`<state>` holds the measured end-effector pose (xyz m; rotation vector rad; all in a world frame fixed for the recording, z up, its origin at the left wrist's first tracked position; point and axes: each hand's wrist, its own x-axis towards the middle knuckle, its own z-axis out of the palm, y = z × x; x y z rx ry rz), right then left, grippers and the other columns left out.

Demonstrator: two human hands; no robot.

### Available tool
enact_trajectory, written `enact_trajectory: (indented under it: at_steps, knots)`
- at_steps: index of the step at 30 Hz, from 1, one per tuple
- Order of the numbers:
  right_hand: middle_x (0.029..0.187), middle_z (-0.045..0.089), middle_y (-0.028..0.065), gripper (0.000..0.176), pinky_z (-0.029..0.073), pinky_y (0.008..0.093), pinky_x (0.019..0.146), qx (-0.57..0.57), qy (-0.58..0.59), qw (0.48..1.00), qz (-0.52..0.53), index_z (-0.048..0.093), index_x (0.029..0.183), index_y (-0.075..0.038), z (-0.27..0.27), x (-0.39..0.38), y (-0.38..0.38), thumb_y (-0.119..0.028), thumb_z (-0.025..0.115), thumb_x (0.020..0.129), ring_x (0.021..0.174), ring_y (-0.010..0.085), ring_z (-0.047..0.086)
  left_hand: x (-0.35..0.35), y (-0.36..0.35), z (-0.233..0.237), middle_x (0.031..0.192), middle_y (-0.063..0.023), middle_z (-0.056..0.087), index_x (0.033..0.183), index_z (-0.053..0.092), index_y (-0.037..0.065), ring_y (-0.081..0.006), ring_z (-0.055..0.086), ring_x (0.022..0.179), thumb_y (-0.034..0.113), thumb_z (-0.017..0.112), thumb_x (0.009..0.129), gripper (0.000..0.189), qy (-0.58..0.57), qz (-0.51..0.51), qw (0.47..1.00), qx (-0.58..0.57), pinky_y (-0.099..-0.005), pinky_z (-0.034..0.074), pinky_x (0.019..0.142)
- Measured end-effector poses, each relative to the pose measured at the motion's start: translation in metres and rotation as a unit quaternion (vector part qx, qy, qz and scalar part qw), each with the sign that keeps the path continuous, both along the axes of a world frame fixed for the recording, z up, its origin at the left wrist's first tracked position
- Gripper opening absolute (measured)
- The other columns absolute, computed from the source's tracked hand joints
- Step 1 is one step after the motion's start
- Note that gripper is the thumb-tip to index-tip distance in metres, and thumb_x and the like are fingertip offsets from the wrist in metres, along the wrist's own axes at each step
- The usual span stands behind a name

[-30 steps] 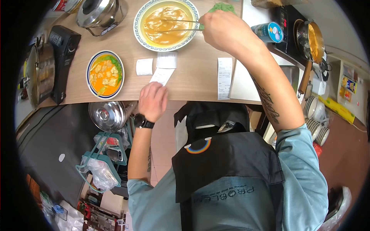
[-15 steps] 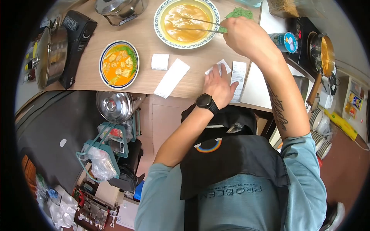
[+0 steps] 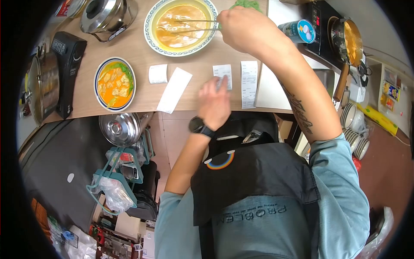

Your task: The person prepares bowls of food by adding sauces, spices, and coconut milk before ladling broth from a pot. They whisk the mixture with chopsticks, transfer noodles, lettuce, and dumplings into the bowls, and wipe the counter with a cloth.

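My right hand [image 3: 243, 32] is closed around a pair of metal tongs [image 3: 196, 20]. The two parted prongs reach over the broth in a large patterned bowl [image 3: 148, 26]. My left hand [image 3: 214, 103], slightly blurred, has its fingers stretched out, with the fingertips over the lower part of a small printed receipt [image 3: 222, 71]. A longer receipt [image 3: 249, 84] lies to its right. Left of the hand are a long white slip [image 3: 174, 90] and a short one [image 3: 158, 74]. Farther left stands a blue-rimmed bowl of orange curry with leafy greens [image 3: 115, 84].
A lidded steel pot [image 3: 105, 17] and a black portable stove [image 3: 71, 73] stand to the left. Behind my right hand is a crinkled green item [image 3: 246, 5]. To the right are a blue can [image 3: 297, 31] and a saucepan of orange liquid [image 3: 351, 43] on a cooktop.
My left hand has slid back toward me and left, uncovering more of the small receipt, which now lies straighter. The view has shifted; the tongs stay over the large bowl.
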<state>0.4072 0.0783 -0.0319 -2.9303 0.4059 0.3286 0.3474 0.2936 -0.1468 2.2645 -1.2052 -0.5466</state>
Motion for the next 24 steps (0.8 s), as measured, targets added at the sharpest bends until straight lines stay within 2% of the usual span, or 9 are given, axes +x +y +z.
enact_trajectory:
  at_steps: [3, 6, 10, 13, 15, 17, 19, 23, 24]
  knots:
    - [0.081, 0.069, 0.0258, 0.019, 0.056, 0.0463, 0.076, -0.015, -0.033, 0.999, 0.026, 0.069, 0.088, 0.005, -0.002, -0.001, -0.011, -0.004, 0.054, 0.08, 0.082, 0.0388, 0.07, 0.035, 0.055, 0.003, 0.14, -0.0169, 0.051, 0.137, 0.054, 0.002, -0.0368, 0.048, 0.13, 0.016, 0.063, 0.09, 0.05, -0.046, 0.026, 0.999, 0.012, -0.0489, 0.037, 0.107]
    - [0.079, 0.069, 0.0247, 0.017, 0.056, 0.046, 0.077, -0.015, 0.004, 1.0, 0.015, 0.069, 0.086, 0.004, 0.004, -0.015, -0.014, -0.003, 0.055, 0.079, 0.081, 0.0386, 0.07, 0.05, 0.081, -0.018, 0.149, -0.0174, 0.045, 0.141, 0.05, 0.001, -0.037, 0.042, 0.138, 0.018, 0.064, 0.091, 0.054, -0.065, 0.004, 0.997, 0.049, -0.0482, 0.034, 0.111]
    - [0.079, 0.069, 0.0242, 0.016, 0.056, 0.0457, 0.077, -0.008, -0.044, 0.998, 0.053, 0.069, 0.085, 0.004, -0.008, -0.005, -0.007, -0.002, 0.056, 0.078, 0.081, 0.0379, 0.07, 0.054, 0.035, -0.027, 0.156, -0.02, 0.037, 0.143, 0.047, -0.002, -0.0392, 0.036, 0.142, 0.019, 0.062, 0.093, 0.057, -0.043, 0.005, 0.998, 0.035, -0.0468, 0.03, 0.116]
    - [0.079, 0.069, 0.0242, 0.017, 0.055, 0.0461, 0.077, 0.011, -0.087, 0.995, 0.036, 0.07, 0.087, 0.003, 0.0, -0.005, -0.017, -0.003, 0.056, 0.079, 0.081, 0.0378, 0.07, 0.056, 0.023, -0.024, 0.156, -0.021, 0.036, 0.144, 0.046, -0.002, -0.04, 0.034, 0.143, 0.018, 0.061, 0.094, 0.056, -0.04, 0.042, 0.998, -0.005, -0.0473, 0.029, 0.116]
    - [0.087, 0.071, 0.024, 0.023, 0.058, 0.047, 0.076, 0.0, 0.034, 0.999, 0.016, 0.072, 0.089, 0.003, 0.025, -0.016, -0.013, -0.006, 0.051, 0.083, 0.082, 0.0396, 0.072, 0.06, 0.029, -0.013, 0.155, -0.022, 0.038, 0.144, 0.046, -0.003, -0.041, 0.035, 0.142, 0.018, 0.06, 0.094, 0.056, -0.033, 0.053, 0.998, -0.024, -0.048, 0.028, 0.117]
    - [0.085, 0.071, 0.023, 0.023, 0.058, 0.047, 0.075, 0.005, -0.006, 1.0, 0.006, 0.072, 0.088, 0.001, 0.002, -0.011, -0.008, -0.006, 0.052, 0.082, 0.081, 0.039, 0.071, 0.07, 0.041, -0.009, 0.153, -0.0226, 0.04, 0.144, 0.045, -0.003, -0.0417, 0.037, 0.141, 0.018, 0.06, 0.094, 0.056, -0.049, 0.081, 0.994, -0.047, -0.0485, 0.028, 0.117]
    - [0.083, 0.071, 0.0222, 0.022, 0.057, 0.0476, 0.075, 0.034, -0.073, 0.997, 0.0, 0.072, 0.088, 0.0, -0.012, -0.008, -0.016, -0.007, 0.052, 0.082, 0.08, 0.0384, 0.071, 0.082, 0.056, -0.01, 0.152, -0.0225, 0.041, 0.145, 0.044, -0.003, -0.041, 0.037, 0.142, 0.019, 0.06, 0.095, 0.058, -0.073, 0.105, 0.991, -0.041, -0.0487, 0.027, 0.117]
    - [0.081, 0.07, 0.022, 0.019, 0.055, 0.0492, 0.076, -0.004, 0.006, 1.0, 0.014, 0.069, 0.083, 0.001, 0.016, -0.03, -0.006, -0.007, 0.051, 0.083, 0.08, 0.0386, 0.07, 0.096, 0.079, -0.028, 0.153, -0.023, 0.041, 0.148, 0.039, -0.003, -0.0391, 0.035, 0.143, 0.024, 0.058, 0.097, 0.06, -0.053, 0.137, 0.988, 0.049, -0.0489, 0.027, 0.117]
    - [0.081, 0.07, 0.0221, 0.018, 0.055, 0.049, 0.077, 0.008, -0.049, 0.999, 0.022, 0.068, 0.082, 0.001, 0.001, -0.024, -0.004, -0.007, 0.052, 0.083, 0.081, 0.0383, 0.07, 0.095, 0.079, -0.027, 0.153, -0.0229, 0.041, 0.148, 0.039, -0.004, -0.0393, 0.035, 0.144, 0.025, 0.057, 0.097, 0.061, -0.078, 0.126, 0.988, 0.047, -0.0485, 0.027, 0.118]
